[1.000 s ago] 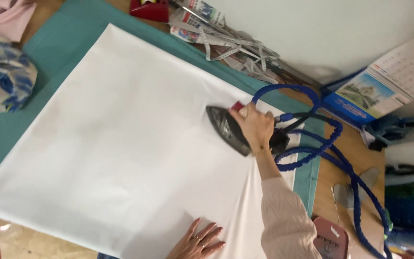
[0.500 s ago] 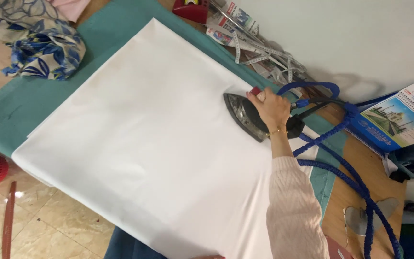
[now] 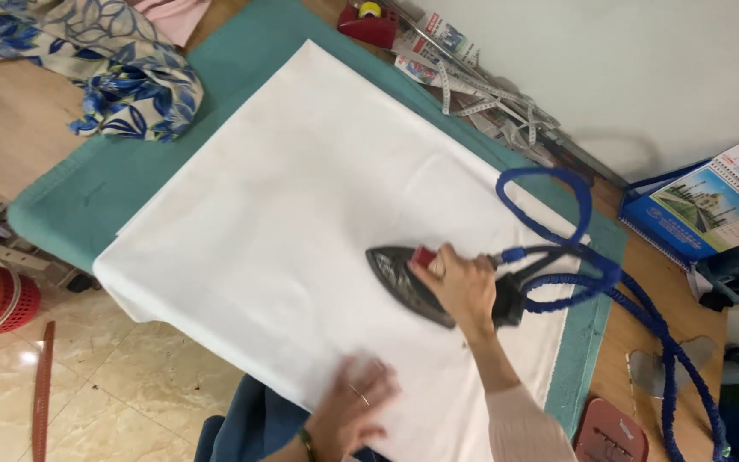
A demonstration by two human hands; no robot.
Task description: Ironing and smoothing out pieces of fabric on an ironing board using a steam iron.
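A large white cloth (image 3: 301, 214) lies spread over a teal pad (image 3: 113, 184) on a wooden table. My right hand (image 3: 464, 287) grips the handle of a dark iron (image 3: 399, 278), which rests flat on the cloth with its tip pointing left. A blue coiled cable (image 3: 575, 248) loops from the iron's rear toward the right. My left hand (image 3: 352, 402), blurred, lies flat with its fingers spread on the near edge of the cloth, below the iron.
A crumpled blue flowered fabric (image 3: 121, 85) lies at the far left. A red tool (image 3: 369, 26), papers and a measuring tape (image 3: 481, 94) line the back wall. A calendar (image 3: 716, 205) leans at the right. A red basket (image 3: 2, 304) stands on the tiled floor.
The iron has slid toward the near edge of the cloth with my right hand. My left hand, out of sight half a second ago, has come back onto the cloth's near edge. The camera shifted.
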